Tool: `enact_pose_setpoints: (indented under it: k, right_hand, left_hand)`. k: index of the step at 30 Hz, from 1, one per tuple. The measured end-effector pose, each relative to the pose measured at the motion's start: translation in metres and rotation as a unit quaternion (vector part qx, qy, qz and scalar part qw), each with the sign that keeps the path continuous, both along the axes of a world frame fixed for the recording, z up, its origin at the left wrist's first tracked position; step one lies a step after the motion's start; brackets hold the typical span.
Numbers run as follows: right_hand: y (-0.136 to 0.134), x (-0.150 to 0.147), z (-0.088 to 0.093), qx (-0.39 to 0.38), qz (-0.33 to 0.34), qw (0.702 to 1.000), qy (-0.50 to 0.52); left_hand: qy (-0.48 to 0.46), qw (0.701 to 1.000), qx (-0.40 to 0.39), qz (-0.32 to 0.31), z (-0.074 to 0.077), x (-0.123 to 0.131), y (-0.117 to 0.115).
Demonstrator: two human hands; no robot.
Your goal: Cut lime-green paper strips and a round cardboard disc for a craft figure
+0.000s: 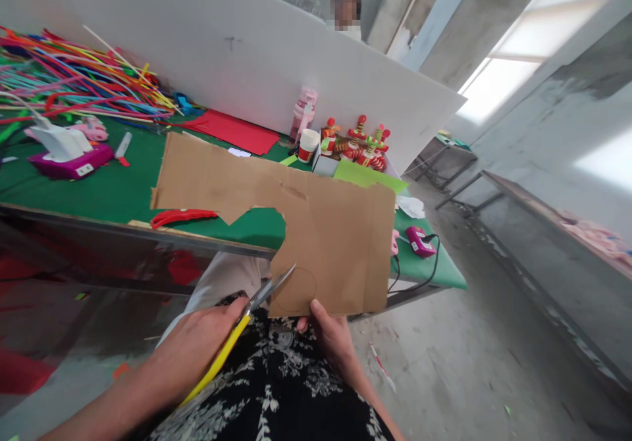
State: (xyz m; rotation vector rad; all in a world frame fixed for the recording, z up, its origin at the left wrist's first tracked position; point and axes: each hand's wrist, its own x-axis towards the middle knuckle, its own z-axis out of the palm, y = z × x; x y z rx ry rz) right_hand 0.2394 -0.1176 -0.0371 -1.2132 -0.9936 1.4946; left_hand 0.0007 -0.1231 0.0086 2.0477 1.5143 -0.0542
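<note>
My left hand [210, 332] grips a pair of snips [232, 341] with a long yellow handle and metal blades. The blades lie across the left edge of a brown cardboard sheet [340, 243], beside a circle drawn in its lower corner. My right hand [328, 332] pinches the sheet's near edge, thumb on top, just right of that circle; the fingers beneath are mostly hidden. A ragged notch is cut out of the sheet's near side, and its long arm reaches left over the green table [247, 230]. Below that arm lies a red-handled tool [182, 217], partly covered.
Colourful pipe cleaners [99, 85] are heaped at the left, near a purple power block [74, 164]. Behind the cardboard stand a paper cup [308, 145], a pink bottle [303, 115] and several red-and-green figures [358, 145]. A white panel [237, 52] borders the table; a person is beyond it.
</note>
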Motion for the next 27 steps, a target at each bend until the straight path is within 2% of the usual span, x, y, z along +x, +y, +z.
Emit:
enact_pose_setpoints:
  k: [5,9,15,20,27]
  right_hand:
    - [-0.001,0.0,0.005,-0.006,0.001,1.0,-0.008]
    - [-0.001,0.0,0.006,-0.007,-0.001,1.0,-0.003]
    - [0.0,0.004,0.01,-0.025,0.002,1.0,-0.01]
    - [-0.001,0.004,0.017,-0.041,0.031,0.998,-0.022]
    - [0.003,0.006,0.015,-0.034,0.063,0.997,-0.01]
  left_hand:
    - [0.006,1.0,-0.012,-0.002,-0.001,-0.003,-0.002]
    - [0.011,1.0,-0.011,-0.015,-0.008,-0.008,-0.003]
    - [0.015,1.0,0.025,-0.008,-0.015,-0.019,-0.005]
    - [0.028,0.998,0.059,-0.015,-0.007,-0.025,-0.001]
    - [0.039,0.998,0.031,-0.044,0.009,-0.012,0.009]
